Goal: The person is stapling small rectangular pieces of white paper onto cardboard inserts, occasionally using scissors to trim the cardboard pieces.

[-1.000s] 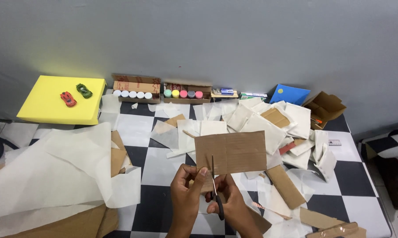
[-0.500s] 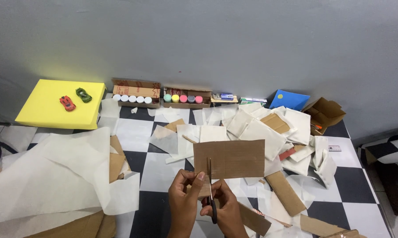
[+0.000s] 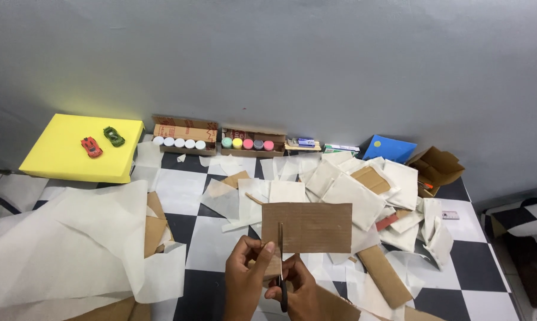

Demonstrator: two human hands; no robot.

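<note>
A yellow block (image 3: 78, 151) carrying two toy cars (image 3: 102, 141) sits at far left on a checkered floor (image 3: 212, 241), beside large white paper sheets (image 3: 72, 249). Along the grey wall stand two cardboard trays of paint pots (image 3: 215, 142), and farther right a heap of paper and cardboard scraps (image 3: 369, 190), a blue card (image 3: 389, 148) and an open small box (image 3: 438, 167).

At centre foreground, the left hand (image 3: 245, 276) pinches the lower left corner of a rectangular cardboard piece (image 3: 309, 227) held up above the floor, fingers closed on it. The right hand (image 3: 298, 291) grips scissors (image 3: 281, 261), fingers curled through the handles, blades running upward into the card's left portion.

The risk appears to lie in the left thumb, just beside the blade line: a slip could nick it. With only one corner supported, the card could also twist and drag the cut off line.
</note>
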